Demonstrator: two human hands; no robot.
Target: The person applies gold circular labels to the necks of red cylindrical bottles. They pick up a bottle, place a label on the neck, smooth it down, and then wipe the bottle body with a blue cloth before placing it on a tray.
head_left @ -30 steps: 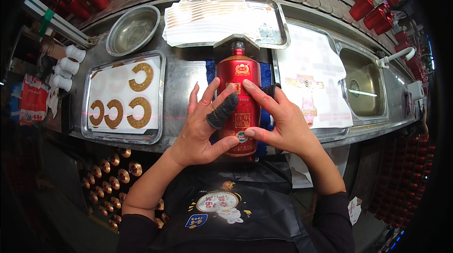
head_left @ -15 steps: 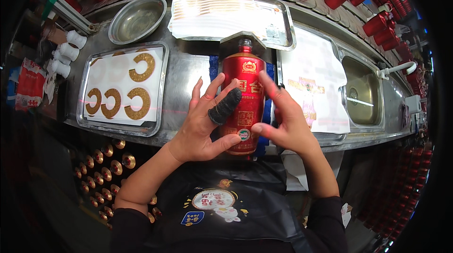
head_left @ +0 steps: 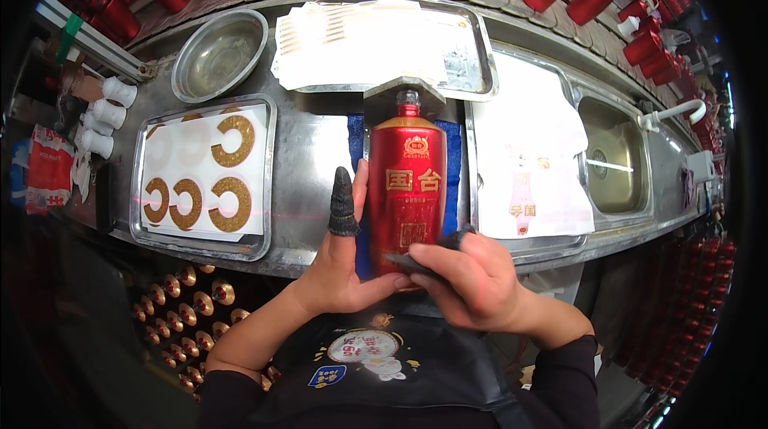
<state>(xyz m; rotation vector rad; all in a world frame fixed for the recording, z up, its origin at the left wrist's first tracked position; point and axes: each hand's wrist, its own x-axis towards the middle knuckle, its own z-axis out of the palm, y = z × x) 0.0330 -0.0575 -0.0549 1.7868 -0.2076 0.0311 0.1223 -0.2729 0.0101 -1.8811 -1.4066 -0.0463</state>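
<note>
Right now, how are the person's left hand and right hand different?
The left hand is opened out, with fingers pointing up beside the red bottle; the right hand is curled in. The right hand seems to pinch a thin dark thing, too unclear to name; the left hand pinches nothing. Both are by the bottle's lower part, and both wear black finger covers.
</note>
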